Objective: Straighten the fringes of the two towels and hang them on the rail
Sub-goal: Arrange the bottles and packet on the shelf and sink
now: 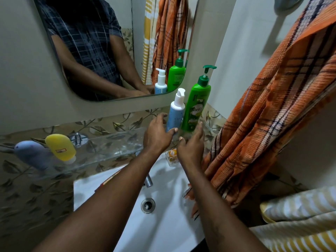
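Fingers on your left hand [157, 135] and right hand [190, 149] were loosely spread, holding nothing, beside the pump bottles [197, 106] on the glass shelf [109, 142]. Your orange towel [272, 115] hung at right; the yellow striped towel [300, 206] lay near right.

left hand [156, 135]: outstretched, loosely spread | right hand [190, 150]: outstretched, relaxed

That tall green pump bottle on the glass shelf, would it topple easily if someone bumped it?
Probably yes: the green bottle is tall and narrow, with a pump head high up, so a push near the top would likely tip it. The glass shelf looks smooth, so a low nudge may slide it instead. It looks like plastic, so hardly fragile.
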{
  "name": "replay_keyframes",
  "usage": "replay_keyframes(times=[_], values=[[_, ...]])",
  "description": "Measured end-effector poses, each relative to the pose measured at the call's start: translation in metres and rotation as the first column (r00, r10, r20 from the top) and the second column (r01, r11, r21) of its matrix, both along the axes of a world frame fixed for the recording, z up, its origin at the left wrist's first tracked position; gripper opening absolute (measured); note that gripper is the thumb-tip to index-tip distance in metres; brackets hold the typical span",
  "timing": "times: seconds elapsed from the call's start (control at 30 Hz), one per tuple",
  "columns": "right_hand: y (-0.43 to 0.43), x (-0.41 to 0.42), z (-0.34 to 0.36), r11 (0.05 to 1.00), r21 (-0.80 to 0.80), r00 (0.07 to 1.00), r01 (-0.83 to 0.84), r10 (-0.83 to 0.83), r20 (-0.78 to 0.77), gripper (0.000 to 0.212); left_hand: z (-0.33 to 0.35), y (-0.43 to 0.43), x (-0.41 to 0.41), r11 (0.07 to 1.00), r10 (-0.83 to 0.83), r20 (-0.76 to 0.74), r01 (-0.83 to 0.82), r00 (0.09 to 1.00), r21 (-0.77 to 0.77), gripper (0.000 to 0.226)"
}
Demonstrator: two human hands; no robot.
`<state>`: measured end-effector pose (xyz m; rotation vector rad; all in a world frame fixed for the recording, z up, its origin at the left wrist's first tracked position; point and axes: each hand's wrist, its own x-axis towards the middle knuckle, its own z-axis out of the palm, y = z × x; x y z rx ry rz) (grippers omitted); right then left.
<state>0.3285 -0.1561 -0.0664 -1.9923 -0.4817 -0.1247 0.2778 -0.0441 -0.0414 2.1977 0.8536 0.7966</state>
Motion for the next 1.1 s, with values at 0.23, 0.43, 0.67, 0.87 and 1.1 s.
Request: replay_keyframes(times=[0.23,0.43,0.67,0.87,1.1], values=[[-0.015,-0.043,-0.033,0.99,0.053,0.989,-0.129,0.132,-0.073,0.055,-0.019,-0.002,-0.034,0.997,-0.026,0.061,0.022,0.998,0.071,0.044],[-0.006,-0.067,-0.054,0.958,-0.032,0.956,-0.286,0.283,-0.074,0.024,-0.054,-0.018,-0.085,0.924,-0.177,-0.001,0.166,0.984,0.344,0.009],[0.011,-0.095,-0.091,0.83,-0.177,0.821,-0.529,0.447,-0.354,0.025,-0.12,0.0,-0.154,0.991,0.074,-0.211,-0.049,0.975,0.122,0.011],[0.044,-0.118,-0.112,0.664,-0.314,0.72,-0.679,0.517,-0.463,0.03,-0.147,0.038,-0.199,0.982,0.173,-0.652,-0.179,0.738,0.058,0.061],[0.082,-0.133,-0.139,0.592,-0.394,0.704,-0.703,0.5,-0.504,0.047,-0.173,0.07,-0.204,0.958,0.095,-0.741,-0.263,0.665,-0.114,0.062]])
